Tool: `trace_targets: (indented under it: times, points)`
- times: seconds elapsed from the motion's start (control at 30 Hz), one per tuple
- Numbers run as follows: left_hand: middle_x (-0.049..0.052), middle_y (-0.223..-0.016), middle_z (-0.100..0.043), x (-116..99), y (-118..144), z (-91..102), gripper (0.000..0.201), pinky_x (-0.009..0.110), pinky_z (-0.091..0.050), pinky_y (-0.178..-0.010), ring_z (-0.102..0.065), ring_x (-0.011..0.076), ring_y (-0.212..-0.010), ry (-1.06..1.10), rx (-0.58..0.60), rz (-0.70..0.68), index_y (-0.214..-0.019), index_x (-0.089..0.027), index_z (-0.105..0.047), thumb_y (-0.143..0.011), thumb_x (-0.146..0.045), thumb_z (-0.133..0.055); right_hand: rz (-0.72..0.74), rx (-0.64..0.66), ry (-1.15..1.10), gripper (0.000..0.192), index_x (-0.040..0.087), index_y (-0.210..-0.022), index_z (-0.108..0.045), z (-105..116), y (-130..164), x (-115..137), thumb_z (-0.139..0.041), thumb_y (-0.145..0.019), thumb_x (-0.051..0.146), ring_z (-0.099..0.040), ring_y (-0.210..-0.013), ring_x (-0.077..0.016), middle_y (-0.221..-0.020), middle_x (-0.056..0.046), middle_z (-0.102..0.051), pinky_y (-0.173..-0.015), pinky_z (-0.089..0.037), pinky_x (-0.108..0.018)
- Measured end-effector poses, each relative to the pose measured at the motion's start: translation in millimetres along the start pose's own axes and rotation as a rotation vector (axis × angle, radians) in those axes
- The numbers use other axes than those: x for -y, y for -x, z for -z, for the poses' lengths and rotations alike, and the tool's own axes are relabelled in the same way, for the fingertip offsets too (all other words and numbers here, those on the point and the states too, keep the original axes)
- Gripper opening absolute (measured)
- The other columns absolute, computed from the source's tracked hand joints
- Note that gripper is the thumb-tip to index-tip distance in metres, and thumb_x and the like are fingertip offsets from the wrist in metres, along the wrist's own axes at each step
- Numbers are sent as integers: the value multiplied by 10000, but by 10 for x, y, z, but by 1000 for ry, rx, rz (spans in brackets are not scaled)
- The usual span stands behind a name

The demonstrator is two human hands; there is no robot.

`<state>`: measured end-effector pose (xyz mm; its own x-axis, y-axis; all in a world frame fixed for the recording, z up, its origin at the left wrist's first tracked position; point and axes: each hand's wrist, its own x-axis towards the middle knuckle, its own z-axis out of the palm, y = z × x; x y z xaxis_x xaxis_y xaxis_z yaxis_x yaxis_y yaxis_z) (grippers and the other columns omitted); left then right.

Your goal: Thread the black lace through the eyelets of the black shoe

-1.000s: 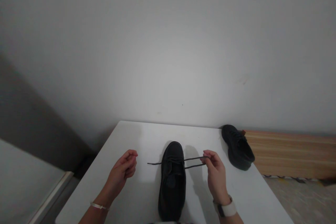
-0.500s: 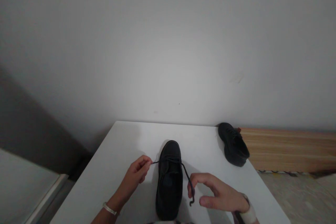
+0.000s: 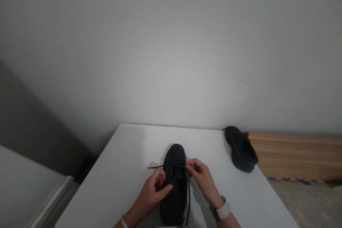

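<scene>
A black lace-up shoe (image 3: 175, 181) lies with its toe pointing away from me. Its left lace end (image 3: 153, 167) sticks out loose to the left, while the right lace end (image 3: 188, 203) hangs down along the shoe's right side. My right hand (image 3: 201, 178) pinches the shoelace beside the right eyelets, thumb and index finger together. At the shoe's left edge is my left hand (image 3: 154, 190), its thumb and fingers apart, with the thumb over the shoe opening. Whether the left fingertips press on the shoe is hard to make out.
The shoe rests on a white table (image 3: 128, 171) set against a grey wall (image 3: 171, 60). A second black shoe (image 3: 242, 149) stands at the table's right back edge. Beyond it lies a wooden board (image 3: 296, 153). A white panel (image 3: 32, 188) is at the lower left.
My left hand has let go of the left lace end and moved right to the shoe. My right hand has moved up and left, from the loose lace end to the right eyelets.
</scene>
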<state>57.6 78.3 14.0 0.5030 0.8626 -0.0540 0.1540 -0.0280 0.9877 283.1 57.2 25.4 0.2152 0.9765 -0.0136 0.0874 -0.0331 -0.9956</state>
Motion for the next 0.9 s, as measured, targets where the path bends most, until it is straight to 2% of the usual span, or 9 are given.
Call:
trace_targets:
  times: [0.13, 0.33, 0.5, 0.67, 0.9]
  points:
    - [-67, -669, -373, 73, -14, -30, 309, 249, -304, -594, -369, 133, -618, 10, -57, -16, -812, -221, -443, -827, -432, -669, 52, -83, 7, 417, 184, -736, -654, -90, 24, -6, -715, -788, 593, -519, -636, -172, -665, -8, -598, -607, -428, -297]
    - [-46, -693, -382, 230, -2, -113, 340, 261, -344, -624, -395, 151, -653, 17, -162, -38, -737, -228, -407, -835, -461, -634, 93, -127, -17, 443, 204, -769, -609, -140, 25, 35, -642, -824, 643, -533, -701, -191, -724, -17, -589, -649, -446, -306]
    - [-40, -695, -392, 250, 13, -121, 329, 264, -353, -626, -401, 156, -658, 11, -194, -35, -726, -227, -414, -830, -450, -631, 54, -82, -88, 447, 210, -746, -551, -134, -19, 76, -654, -814, 640, -417, -573, -132, -638, 42, -467, -507, -346, -249]
    - [-40, -693, -395, 253, 17, -121, 323, 261, -360, -623, -407, 156, -655, 14, -196, -26, -720, -228, -408, -834, -441, -622, -16, -39, -183, 397, 204, -825, -557, -45, -52, 99, -708, -804, 571, -306, -492, -91, -599, 92, -369, -461, -248, -223]
    - [-36, -694, -414, 240, 21, -119, 327, 258, -372, -634, -421, 159, -665, 24, -205, -4, -719, -229, -414, -822, -441, -641, -12, -173, -245, 349, 203, -884, -621, 235, -40, 63, -770, -773, 498, -399, -574, -124, -603, 76, -432, -568, -333, -244]
